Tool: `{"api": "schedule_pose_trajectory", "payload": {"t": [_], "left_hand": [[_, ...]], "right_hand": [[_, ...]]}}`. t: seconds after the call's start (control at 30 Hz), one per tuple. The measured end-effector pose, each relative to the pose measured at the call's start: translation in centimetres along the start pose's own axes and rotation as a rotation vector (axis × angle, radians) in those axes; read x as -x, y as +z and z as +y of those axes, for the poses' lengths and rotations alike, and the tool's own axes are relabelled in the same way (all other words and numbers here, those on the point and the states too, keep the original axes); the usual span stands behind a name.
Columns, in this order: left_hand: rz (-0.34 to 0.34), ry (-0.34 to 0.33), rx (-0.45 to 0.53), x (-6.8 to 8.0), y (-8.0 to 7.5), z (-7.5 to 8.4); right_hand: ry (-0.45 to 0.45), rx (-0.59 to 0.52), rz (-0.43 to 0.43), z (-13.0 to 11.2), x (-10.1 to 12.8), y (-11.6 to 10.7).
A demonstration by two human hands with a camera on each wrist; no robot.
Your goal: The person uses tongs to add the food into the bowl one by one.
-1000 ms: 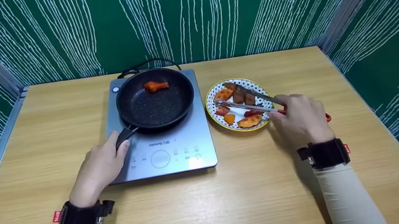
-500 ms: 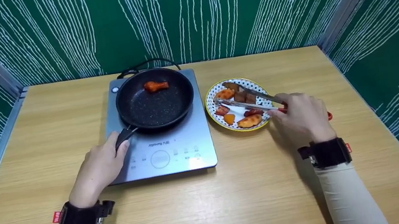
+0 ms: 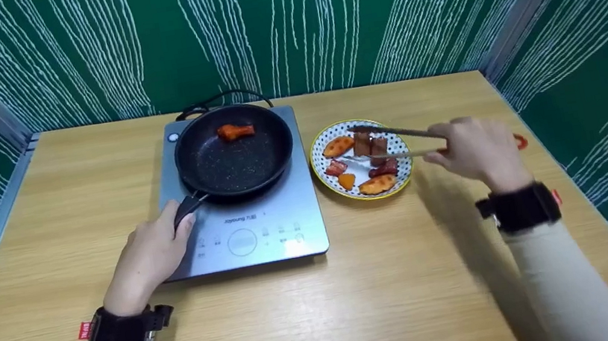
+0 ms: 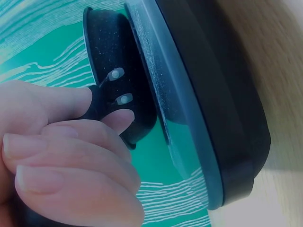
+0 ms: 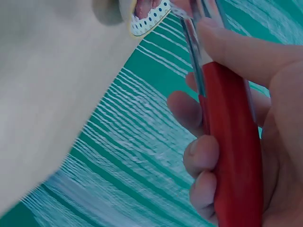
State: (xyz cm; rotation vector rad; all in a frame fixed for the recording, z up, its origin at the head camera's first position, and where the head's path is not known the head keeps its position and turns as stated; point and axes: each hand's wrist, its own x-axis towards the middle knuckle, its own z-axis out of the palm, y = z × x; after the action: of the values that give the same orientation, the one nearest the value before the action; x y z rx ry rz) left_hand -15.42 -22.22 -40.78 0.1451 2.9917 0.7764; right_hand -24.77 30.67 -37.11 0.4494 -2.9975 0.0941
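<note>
Counter: pale wooden counter (image 3: 362,307), green walls behind.
Left grip (image 3: 150,259): clenched round black frying pan's handle (image 3: 187,205).
Right grip (image 3: 478,152): grasping red-handled metal tongs (image 3: 397,143) over dotted plate (image 3: 317,147).

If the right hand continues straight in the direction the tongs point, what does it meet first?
Probably the brown meat pieces on the dotted plate: the tongs in the right hand point left with tips around them, though their height above is unclear.

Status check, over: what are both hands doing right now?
Left hand grips pan handle on cooktop. Right hand holds tongs, tips open over plate. One drumstick in pan. Nothing blocking.
</note>
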Motion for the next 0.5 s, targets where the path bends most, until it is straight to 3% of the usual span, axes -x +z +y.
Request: {"api": "schedule_pose_trajectory", "payload": {"t": [0.23,0.5], "left_hand": [[-0.011,-0.01,0.007,0.1,0.0,-0.2],[-0.003,-0.009,0.004,0.1,0.0,-0.1]], "right_hand": [[-0.061,0.08,-0.093,0.1,-3.5,-1.2],[-0.079,0.058,-0.138,0.2,-4.5,-1.5]]}}
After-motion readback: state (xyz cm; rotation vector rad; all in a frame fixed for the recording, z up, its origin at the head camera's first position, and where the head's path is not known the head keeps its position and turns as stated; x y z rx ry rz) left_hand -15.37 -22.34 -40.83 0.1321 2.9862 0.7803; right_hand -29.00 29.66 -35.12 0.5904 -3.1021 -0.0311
